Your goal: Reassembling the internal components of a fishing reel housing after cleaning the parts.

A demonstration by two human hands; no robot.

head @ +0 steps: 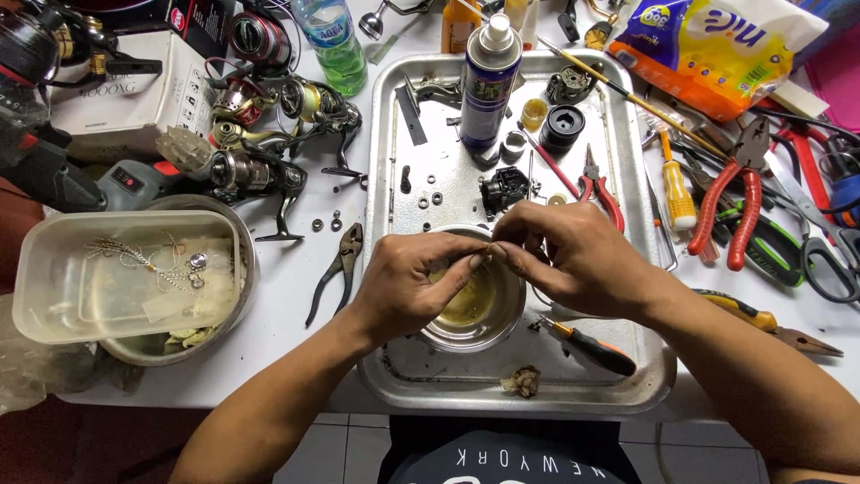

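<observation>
My left hand (412, 282) and my right hand (564, 255) meet fingertip to fingertip over a small steel bowl (511, 323) of yellowish liquid. Together they pinch a tiny part that is too small to make out. The bowl stands in a metal tray (645, 376) in front of me. A spray can (488, 76), a black reel part (504, 190), small washers (430, 199) and red-handled pliers (602, 190) lie farther back in the tray. A black and orange screwdriver (591, 348) rests just right of the bowl.
Several fishing reels (269, 134) crowd the back left beside a white box (134, 99). A plastic tub (125, 273) sits on a steel bowl at the left. Black pliers (339, 269) lie left of the tray. Cutters (730, 202), scissors (820, 251) and screwdrivers fill the right side.
</observation>
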